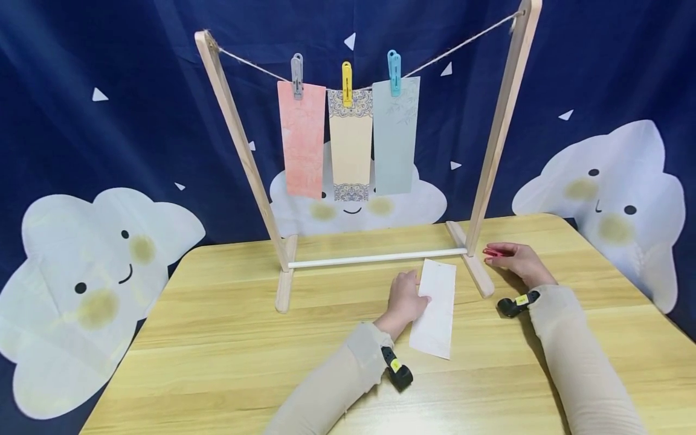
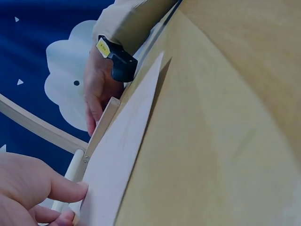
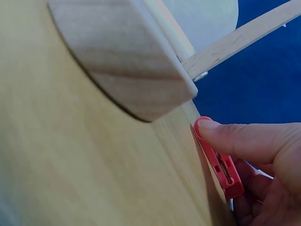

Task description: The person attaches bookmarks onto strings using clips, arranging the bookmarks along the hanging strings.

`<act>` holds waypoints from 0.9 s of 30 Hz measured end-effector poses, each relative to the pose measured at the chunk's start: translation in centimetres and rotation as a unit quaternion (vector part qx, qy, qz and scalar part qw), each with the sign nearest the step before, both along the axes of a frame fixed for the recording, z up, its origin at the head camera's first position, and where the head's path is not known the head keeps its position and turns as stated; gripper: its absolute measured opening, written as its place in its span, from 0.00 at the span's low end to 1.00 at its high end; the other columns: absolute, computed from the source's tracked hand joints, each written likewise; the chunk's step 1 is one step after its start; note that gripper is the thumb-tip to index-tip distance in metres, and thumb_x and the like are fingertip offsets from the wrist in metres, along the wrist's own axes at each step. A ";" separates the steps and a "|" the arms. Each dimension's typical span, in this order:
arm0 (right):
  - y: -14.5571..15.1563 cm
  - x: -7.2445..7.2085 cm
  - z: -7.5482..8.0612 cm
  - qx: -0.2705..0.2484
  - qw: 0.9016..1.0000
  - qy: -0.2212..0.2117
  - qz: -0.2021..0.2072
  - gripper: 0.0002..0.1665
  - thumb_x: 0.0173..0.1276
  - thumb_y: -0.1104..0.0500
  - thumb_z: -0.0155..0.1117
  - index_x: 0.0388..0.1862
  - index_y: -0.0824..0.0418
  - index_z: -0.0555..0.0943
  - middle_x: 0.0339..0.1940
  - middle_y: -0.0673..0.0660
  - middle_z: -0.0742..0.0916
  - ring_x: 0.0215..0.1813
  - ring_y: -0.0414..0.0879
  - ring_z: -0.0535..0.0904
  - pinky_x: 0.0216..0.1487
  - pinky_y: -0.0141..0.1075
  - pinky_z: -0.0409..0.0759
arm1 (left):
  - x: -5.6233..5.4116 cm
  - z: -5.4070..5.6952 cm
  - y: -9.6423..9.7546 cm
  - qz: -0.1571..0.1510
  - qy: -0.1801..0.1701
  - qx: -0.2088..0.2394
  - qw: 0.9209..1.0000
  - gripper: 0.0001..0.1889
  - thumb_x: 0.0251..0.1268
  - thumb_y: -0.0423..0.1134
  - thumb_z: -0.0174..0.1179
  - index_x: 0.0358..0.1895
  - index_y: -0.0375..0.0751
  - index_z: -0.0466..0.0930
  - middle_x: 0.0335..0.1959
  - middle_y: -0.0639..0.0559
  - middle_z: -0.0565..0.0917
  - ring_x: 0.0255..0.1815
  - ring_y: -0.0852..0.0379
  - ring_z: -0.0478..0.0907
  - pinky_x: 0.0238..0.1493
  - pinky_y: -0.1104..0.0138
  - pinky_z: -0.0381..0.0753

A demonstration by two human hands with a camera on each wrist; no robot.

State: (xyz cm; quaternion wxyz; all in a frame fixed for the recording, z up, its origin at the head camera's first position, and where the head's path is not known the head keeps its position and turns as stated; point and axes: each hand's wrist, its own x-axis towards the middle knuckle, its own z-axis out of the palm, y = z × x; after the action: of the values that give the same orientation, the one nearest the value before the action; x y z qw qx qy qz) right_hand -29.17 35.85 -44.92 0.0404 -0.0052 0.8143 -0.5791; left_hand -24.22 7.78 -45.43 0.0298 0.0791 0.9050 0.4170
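My left hand (image 1: 406, 300) pinches the long edge of a pale paper card (image 1: 438, 314) between thumb and fingers. In the left wrist view the card (image 2: 123, 141) slants just over the table, casting a shadow. Beyond the stand's right foot, my right hand (image 1: 519, 264) holds a red clothespin (image 1: 493, 252) by thumb and fingers. The right wrist view shows the thumb on one end of this clothespin (image 3: 219, 162), close to the tabletop. On the string hang a pink card (image 1: 302, 142), a patterned beige card (image 1: 350, 145) and a grey-green card (image 1: 395, 139).
Grey (image 1: 296, 75), yellow (image 1: 347, 84) and blue (image 1: 394, 72) clothespins grip the hanging cards. The wooden stand has two posts, a white crossbar (image 1: 375, 258) and feet (image 1: 286, 290) on the wooden table (image 1: 228, 362). Behind is a dark blue cloud-print curtain (image 1: 136, 36).
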 end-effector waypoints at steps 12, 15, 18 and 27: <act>-0.1 -0.1 -0.2 0.084 0.996 0.009 -0.015 0.34 0.61 0.56 0.68 0.59 0.75 0.71 0.41 0.42 0.84 0.38 0.25 0.75 0.40 0.17 0.71 | 0.5 0.2 -0.1 -0.019 0.016 -0.056 0.998 0.34 0.36 0.46 0.78 0.51 0.38 0.75 0.46 0.48 0.69 0.46 0.55 0.65 0.45 0.69 0.69; -0.1 -0.1 -0.2 0.101 0.995 0.003 -0.019 0.33 0.60 0.54 0.69 0.58 0.73 0.73 0.41 0.45 0.83 0.37 0.28 0.74 0.39 0.19 0.72 | 0.6 0.4 -0.1 -0.021 0.018 -0.061 0.998 0.31 0.35 0.46 0.79 0.45 0.38 0.77 0.43 0.49 0.69 0.43 0.55 0.66 0.43 0.70 0.69; -0.1 -0.1 -0.2 0.114 0.993 0.003 -0.017 0.33 0.60 0.53 0.69 0.57 0.73 0.73 0.43 0.50 0.83 0.37 0.29 0.74 0.38 0.21 0.73 | 0.6 0.5 -0.2 -0.019 0.020 -0.064 0.998 0.27 0.34 0.45 0.79 0.39 0.38 0.78 0.40 0.50 0.69 0.41 0.56 0.66 0.41 0.70 0.69; -0.3 0.1 -0.1 0.130 0.991 0.013 -0.011 0.33 0.61 0.51 0.68 0.58 0.72 0.73 0.51 0.65 0.80 0.38 0.30 0.73 0.39 0.20 0.72 | 0.1 0.4 -0.4 0.000 0.005 0.007 1.000 0.19 0.38 0.37 0.77 0.35 0.39 0.78 0.39 0.51 0.72 0.38 0.57 0.69 0.39 0.70 0.72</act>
State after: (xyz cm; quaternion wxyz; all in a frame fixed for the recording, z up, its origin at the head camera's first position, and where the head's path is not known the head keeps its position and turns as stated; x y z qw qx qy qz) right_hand -29.06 35.50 -45.04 0.0243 0.0015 0.8832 -0.4684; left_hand -24.08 7.35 -45.02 0.0251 0.0815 0.9020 0.4232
